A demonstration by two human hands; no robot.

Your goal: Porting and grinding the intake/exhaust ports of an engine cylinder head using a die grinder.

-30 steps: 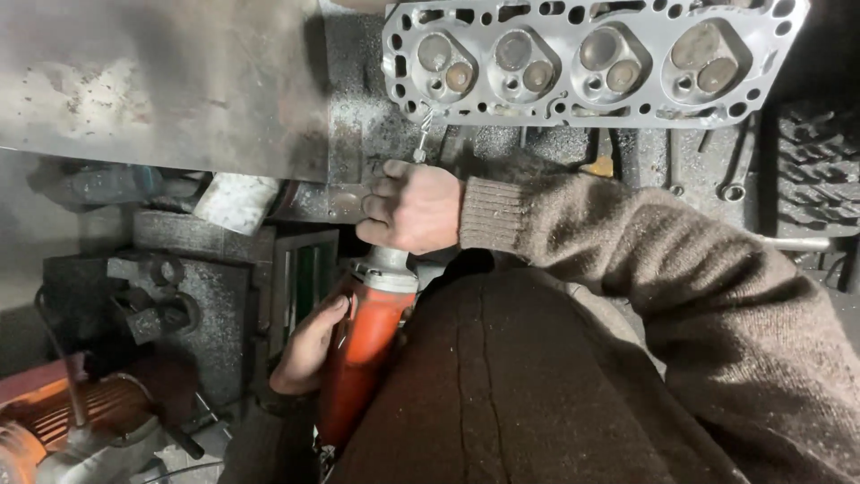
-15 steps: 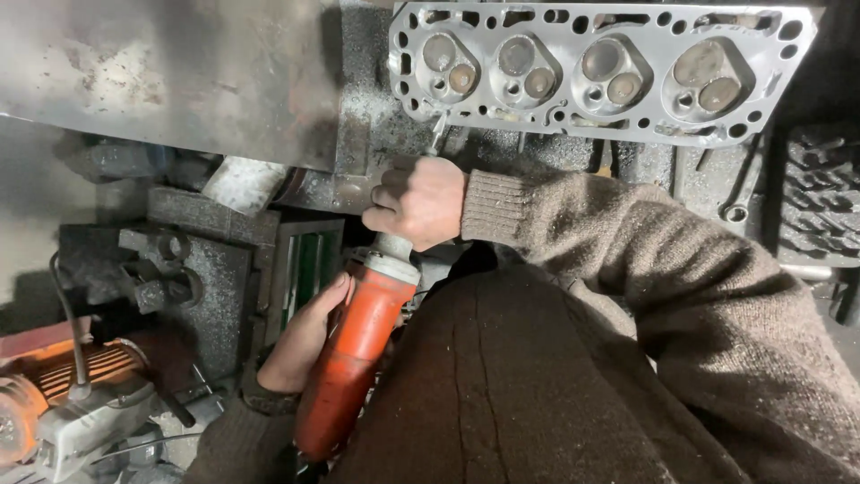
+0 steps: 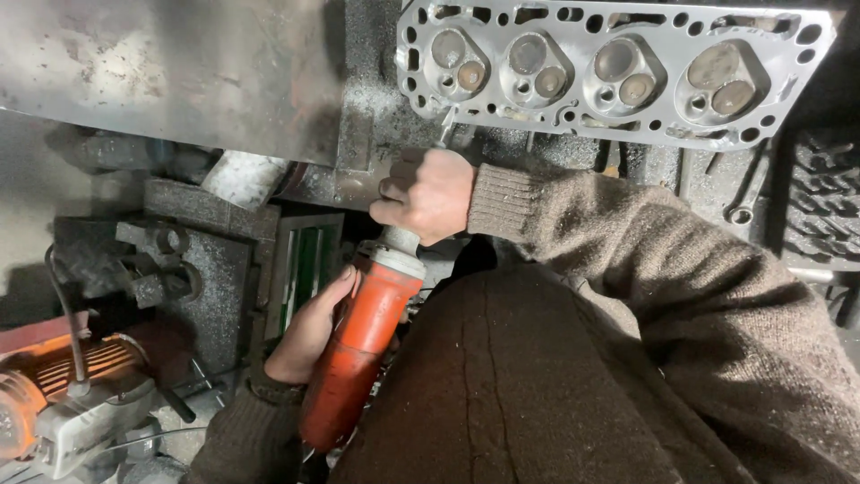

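Since a second ago, both hands and the orange tool have shifted up and to the right in the head view, and the left hand has slid higher along the tool's body; half a second ago they were already nearly where they are now.

Biggest in view is the grey, scuffed sheet-metal plate across the upper left. Beside it, on the dark grimy desk, lies the silver aluminium cylinder head, its four round combustion chambers facing up. At lower left sits an orange-and-grey electric motor, and a dark cast-metal fixture stands above it.

The orange cylindrical power grinder runs diagonally from lower left up to the right, its grey neck pointing toward the lower edge of the cylinder head. The right hand is closed tight around that front end, knuckles leftward, just below the head's left corner. The left hand lies along the left side of the orange body, fingers curled around it, well below the right hand. A slim wrench lies on the desk at right.
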